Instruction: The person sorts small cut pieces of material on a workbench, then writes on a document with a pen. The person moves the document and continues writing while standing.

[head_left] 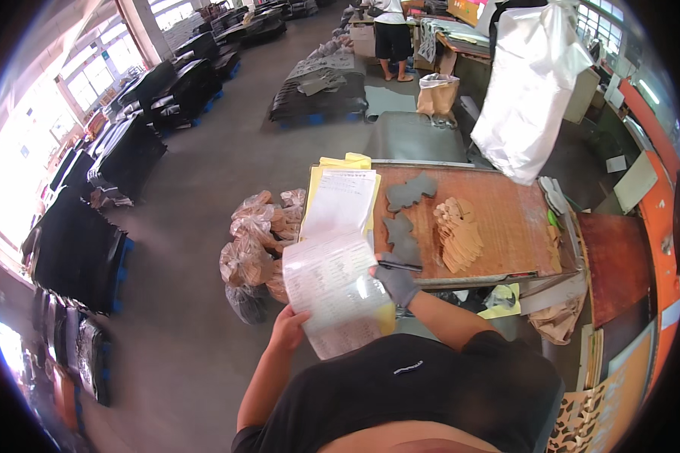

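In front of my body I hold a written sheet (332,283) with a glossy, clear-looking cover, tilted over the table's near left corner. My bare left hand (287,327) pinches its lower left edge. My right hand (397,282), in a grey glove, is closed around a dark pen (400,265) at the sheet's right edge; whether it also grips the sheet, I cannot tell. Beyond the sheet lies a stack of written papers (343,198) on yellow sheets. To its right are grey cut-out pieces (410,192) and a fanned pile of tan cut-out pieces (458,235).
The pieces lie on a reddish-brown worktable (506,204). Clear bags of brown material (251,240) stand at its left. A large white plastic bag (531,90) rises at the far right. Black stacks on pallets (75,245) line the left side. Another person (392,34) stands far ahead.
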Demonstrator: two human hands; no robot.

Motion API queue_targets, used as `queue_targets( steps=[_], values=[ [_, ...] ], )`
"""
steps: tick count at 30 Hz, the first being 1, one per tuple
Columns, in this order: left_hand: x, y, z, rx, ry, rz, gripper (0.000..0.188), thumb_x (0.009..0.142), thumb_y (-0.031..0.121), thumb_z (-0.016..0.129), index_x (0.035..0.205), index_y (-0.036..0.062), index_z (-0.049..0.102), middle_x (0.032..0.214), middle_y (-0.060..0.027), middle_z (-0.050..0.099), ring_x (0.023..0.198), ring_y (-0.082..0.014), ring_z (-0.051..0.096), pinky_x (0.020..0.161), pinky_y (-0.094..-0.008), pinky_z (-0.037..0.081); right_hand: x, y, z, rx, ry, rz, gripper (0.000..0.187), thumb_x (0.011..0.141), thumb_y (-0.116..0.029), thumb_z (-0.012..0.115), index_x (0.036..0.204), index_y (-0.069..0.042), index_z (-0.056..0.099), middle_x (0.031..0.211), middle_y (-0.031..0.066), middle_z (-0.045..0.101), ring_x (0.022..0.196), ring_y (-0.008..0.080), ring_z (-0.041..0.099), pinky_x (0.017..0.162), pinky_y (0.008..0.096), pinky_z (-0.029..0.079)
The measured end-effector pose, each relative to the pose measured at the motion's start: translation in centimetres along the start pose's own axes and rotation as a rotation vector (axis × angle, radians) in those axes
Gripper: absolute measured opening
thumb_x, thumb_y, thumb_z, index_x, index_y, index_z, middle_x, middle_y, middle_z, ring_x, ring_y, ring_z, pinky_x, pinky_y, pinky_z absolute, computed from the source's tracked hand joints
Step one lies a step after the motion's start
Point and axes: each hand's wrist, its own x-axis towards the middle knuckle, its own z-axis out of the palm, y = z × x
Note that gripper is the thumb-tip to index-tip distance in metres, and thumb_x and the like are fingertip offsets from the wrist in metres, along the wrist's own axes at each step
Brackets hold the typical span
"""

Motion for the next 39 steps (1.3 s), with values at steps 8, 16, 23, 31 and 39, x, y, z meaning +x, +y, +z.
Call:
queue_targets(
  steps=[8, 16, 23, 31, 39],
  values=[
    [0.8, 4.4, -7.9, -0.172, 0.227, 0.149, 0.051, 0.08, -0.008, 0.052, 0.128, 0.004, 0.039, 0.122, -0.0138, 0.052, 0.11, -0.028, 0.052, 0.094, -0.0423, 0.043, 10.6, 1.4, 12.0, 0.231, -0.28, 0.154, 0.018, 0.08, -0.013, 0.061, 0.095, -0.004, 0.057, 0.083, 0.0, 0.055, 0.079, 0.0088, 0.049, 0.069, 0.0266, 0.041],
    [-0.2, 7.7, -17.1, -0.2, 0.333, 0.222, 0.057, 0.077, -0.01, 0.047, 0.132, 0.0045, 0.035, 0.127, -0.0146, 0.048, 0.117, -0.0297, 0.047, 0.101, -0.0445, 0.037, 15.1, 3.7, 22.2, 0.055, -0.403, 0.146, 0.031, 0.079, -0.017, 0.064, 0.105, -0.004, 0.056, 0.093, 0.0024, 0.057, 0.089, 0.0105, 0.05, 0.08, 0.0262, 0.041],
    [0.2, 15.3, -29.9, -0.111, 0.236, 0.181, 0.051, 0.075, -0.013, 0.049, 0.122, 0.004, 0.044, 0.115, -0.0134, 0.057, 0.104, -0.0283, 0.056, 0.091, -0.0432, 0.045, 14.1, 5.2, 32.4, 0.172, -0.182, 0.434, 0.026, 0.083, -0.014, 0.061, 0.106, -0.006, 0.052, 0.089, 0.0043, 0.059, 0.08, 0.0105, 0.054, 0.071, 0.0257, 0.044],
    [-0.7, 21.1, -39.1, -0.12, 0.231, 0.163, 0.047, 0.074, -0.014, 0.048, 0.118, 0.0034, 0.047, 0.111, -0.0139, 0.058, 0.099, -0.0282, 0.058, 0.087, -0.0421, 0.048, 13.8, 4.8, 37.3, 0.315, -0.015, 0.331, 0.03, 0.084, -0.01, 0.06, 0.112, -0.006, 0.049, 0.093, 0.0056, 0.061, 0.087, 0.0114, 0.058, 0.073, 0.0251, 0.047],
    [0.4, 21.3, -41.4, 0.08, 0.318, 0.198, 0.045, 0.072, -0.012, 0.049, 0.115, 0.0016, 0.048, 0.104, -0.0106, 0.06, 0.096, -0.0231, 0.059, 0.084, -0.0348, 0.047, 16.0, 8.4, 37.1, 0.22, 0.088, 0.285, 0.026, 0.083, -0.013, 0.061, 0.106, -0.006, 0.052, 0.084, 0.0036, 0.061, 0.068, 0.0086, 0.054, 0.058, 0.0227, 0.045]
  ],
)
